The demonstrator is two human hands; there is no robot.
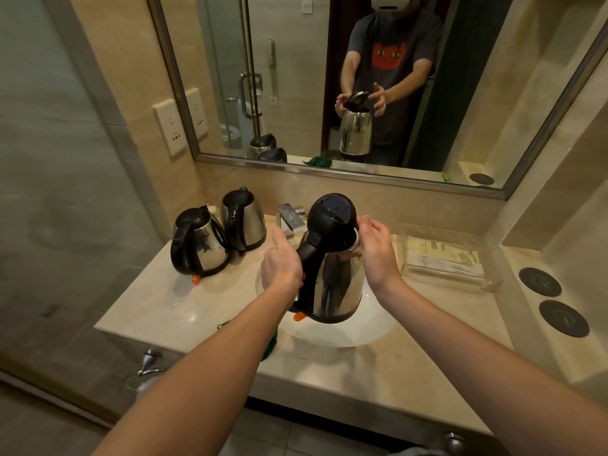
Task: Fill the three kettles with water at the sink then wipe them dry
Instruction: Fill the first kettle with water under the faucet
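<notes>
Wall mirror (pixel 296 44) fills the top and reflects the person holding a kettle. Below it a beige stone countertop (pixel 184 311) runs full width, with a white sink (pixel 345 334) set in the middle. A clear glass tray (pixel 487 258) with paper packets sits on the counter right of the sink.

The held kettle (pixel 335 278), steel with a black handle, is up in the air over the sink, roughly upright and just in front of the faucet (pixel 291 218). Its black lid (pixel 334 212) is flipped open and stands up.

Front-left kettle (pixel 200 245) and back kettle (pixel 245 222) stand side by side on the counter left of the sink, lids down, handles toward the camera.

Left hand (pixel 283 268) is wrapped round the held kettle's handle, thumb up. Right hand (pixel 378 251) is on the far side of the kettle by the rim, fingers loose and spread, gripping nothing. Cannot tell if the fingertips (pixel 363 222) touch the lid edge.

Two dark round coasters (pixel 539 281) sit on the right ledge. A green cloth (pixel 269 343) lies at the counter's front edge, mostly hidden by the left forearm. A small orange tab (pixel 298 316) pokes out under the held kettle's base.
</notes>
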